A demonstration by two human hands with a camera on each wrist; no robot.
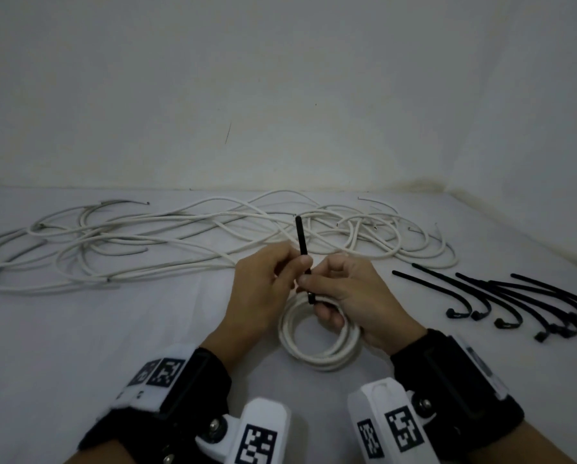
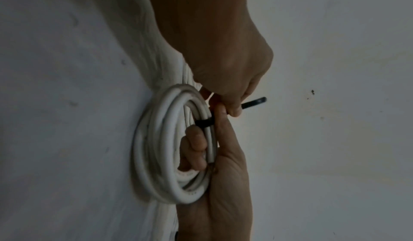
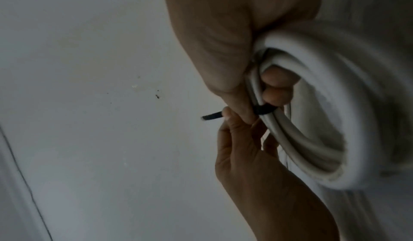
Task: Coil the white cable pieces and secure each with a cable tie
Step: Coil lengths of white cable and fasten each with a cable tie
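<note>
With the right hand (image 1: 350,293) gripping the coiled white cable (image 1: 320,343) low over the table (image 1: 113,329), the left hand (image 1: 267,283) pinches the black cable tie's (image 1: 303,242) tail, so cinching seems underway; next, pull it snug.

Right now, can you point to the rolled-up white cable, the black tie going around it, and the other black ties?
coiled white cable (image 1: 317,358), head view, near rim of the coil.
black cable tie (image 1: 302,241), head view, upright free tail.
spare cable ties (image 1: 501,294), head view, middle of the pile.
</note>
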